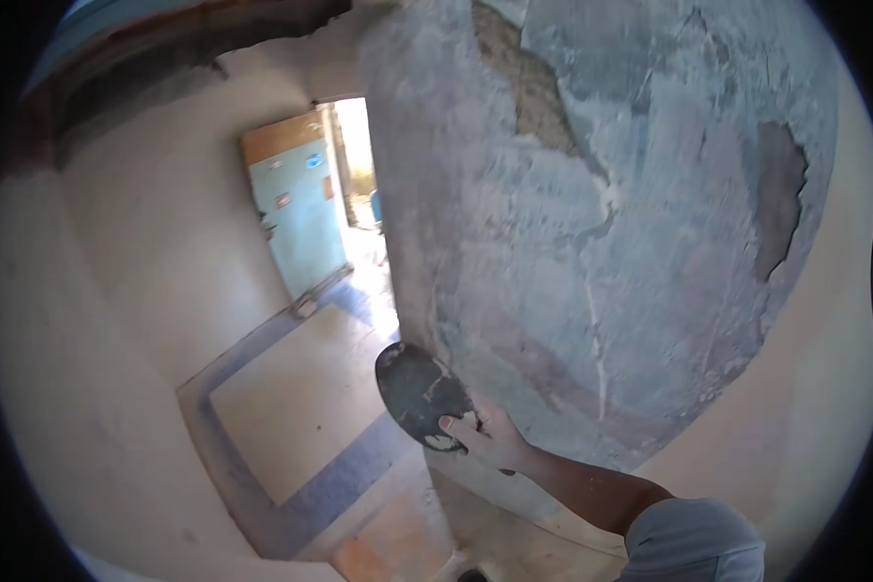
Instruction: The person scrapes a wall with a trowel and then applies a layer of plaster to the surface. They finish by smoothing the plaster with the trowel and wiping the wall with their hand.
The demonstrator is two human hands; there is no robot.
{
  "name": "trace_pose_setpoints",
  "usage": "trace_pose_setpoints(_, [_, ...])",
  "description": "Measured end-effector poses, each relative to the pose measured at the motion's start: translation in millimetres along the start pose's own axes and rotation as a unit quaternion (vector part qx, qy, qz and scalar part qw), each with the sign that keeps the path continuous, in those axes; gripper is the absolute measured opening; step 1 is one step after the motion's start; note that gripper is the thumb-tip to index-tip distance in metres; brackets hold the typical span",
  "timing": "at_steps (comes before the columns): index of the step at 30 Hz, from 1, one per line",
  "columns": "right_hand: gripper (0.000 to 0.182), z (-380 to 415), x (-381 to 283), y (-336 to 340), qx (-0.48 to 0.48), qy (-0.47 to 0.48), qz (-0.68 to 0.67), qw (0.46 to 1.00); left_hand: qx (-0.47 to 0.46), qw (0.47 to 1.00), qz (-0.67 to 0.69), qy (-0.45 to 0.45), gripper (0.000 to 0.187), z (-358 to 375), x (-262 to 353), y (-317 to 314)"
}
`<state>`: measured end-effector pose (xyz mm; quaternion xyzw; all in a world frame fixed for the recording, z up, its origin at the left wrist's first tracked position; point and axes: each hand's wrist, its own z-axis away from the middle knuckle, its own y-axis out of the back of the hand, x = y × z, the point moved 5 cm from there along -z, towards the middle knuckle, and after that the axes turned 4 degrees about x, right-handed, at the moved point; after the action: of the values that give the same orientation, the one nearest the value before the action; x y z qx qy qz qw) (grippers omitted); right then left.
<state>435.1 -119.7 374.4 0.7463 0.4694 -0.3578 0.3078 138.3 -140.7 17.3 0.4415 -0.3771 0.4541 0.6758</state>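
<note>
My right hand [498, 441] reaches in from the lower right, below a grey sleeve [694, 543]. It grips the edge of a dark oval pan [415, 393], which looks shallow and has pale crusted patches on it. The thumb lies over the pan's near face, while the other fingers are mostly hidden. Behind the pan and hand stands a grey plastered wall [514, 272], with cracks and a pale streak running down it. Plaster has broken away in a brown patch [538, 92] near the top. My left hand is out of view.
To the left, a light blue door [306, 209] stands ajar beside a bright doorway [354, 145]. The pale floor [291, 398] has a bluish border. A damaged dark edge [165, 73] runs overhead, and an orange patch [388, 548] lies at the bottom.
</note>
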Motion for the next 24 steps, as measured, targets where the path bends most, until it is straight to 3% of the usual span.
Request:
trace_pose_setpoints(2, [0.038, 112, -87, 26, 0.005, 0.030, 0.073, 0.997, -0.056, 0.997, 0.024, -0.038, 0.054, 49, -25, -17])
trace_pose_setpoints(4, [0.044, 278, -147, 46, -0.008, 0.000, 0.142, 0.990, -0.108, 0.989, 0.065, -0.075, 0.054, 96, -72, -59])
trace_pose_setpoints(5, [0.046, 307, -149, 54, 0.016, -0.077, 0.119, 0.990, -0.121, 0.989, 0.054, -0.071, 0.053, 105, -71, -61])
trace_pose_setpoints(6, [0.046, 336, -132, 103, 0.038, -0.083, 0.103, 0.990, -0.129, 0.987, 0.047, -0.078, 0.053, 106, -66, -84])
trace_pose_setpoints(7, [0.047, 324, -102, 158, 0.066, -0.071, 0.109, 0.989, -0.144, 0.986, 0.037, -0.073, 0.053, 89, -45, -111])
trace_pose_setpoints(10, [0.048, 235, -21, 181, 0.200, -0.130, 0.070, 0.969, -0.217, 0.975, 0.013, -0.054, 0.052, -8, 15, -160])
trace_pose_setpoints(11, [0.052, 185, 8, 188, 0.248, -0.066, 0.088, 0.963, -0.237, 0.970, 0.003, -0.053, 0.051, -44, 38, -172])
trace_pose_setpoints(12, [0.056, 193, 8, 190, 0.297, 0.003, 0.112, 0.948, -0.258, 0.964, 0.001, -0.057, 0.051, -65, 45, -184])
trace_pose_setpoints(14, [0.075, 208, -23, 178, 0.344, 0.022, 0.063, 0.937, -0.303, 0.951, -0.004, -0.062, 0.050, -82, 49, -202])
trace_pose_setpoints(17, [0.076, 201, -63, 144, 0.455, 0.171, 0.101, 0.868, -0.384, 0.920, -0.013, -0.076, 0.049, -94, 75, -224])
trace_pose_setpoints(18, [0.066, 207, -77, 136, 0.439, 0.217, 0.211, 0.846, -0.407, 0.909, -0.008, -0.083, 0.049, -99, 96, -243])
trace_pose_setpoints(19, [0.053, 112, -89, 198, 0.447, 0.231, 0.220, 0.836, -0.421, 0.904, -0.028, -0.065, 0.049, -95, 183, -240])
trace_pose_setpoints(20, [0.043, 18, -99, 257, 0.455, 0.245, 0.228, 0.825, -0.430, 0.901, -0.023, -0.050, 0.048, -111, 233, -288])
trace_pose_setpoints(21, [0.043, -27, -125, 279, 0.445, 0.244, 0.238, 0.828, -0.466, 0.883, -0.011, -0.052, 0.048, -100, 272, -314])
trace_pose_setpoints(23, [0.045, -26, -159, 281, 0.475, 0.229, 0.243, 0.814, -0.542, 0.834, 0.029, -0.100, 0.047, -64, 333, -349])
trace_pose_setpoints(24, [0.046, -28, -172, 283, 0.485, 0.227, 0.227, 0.814, -0.595, 0.784, 0.077, -0.160, 0.049, -28, 376, -359])
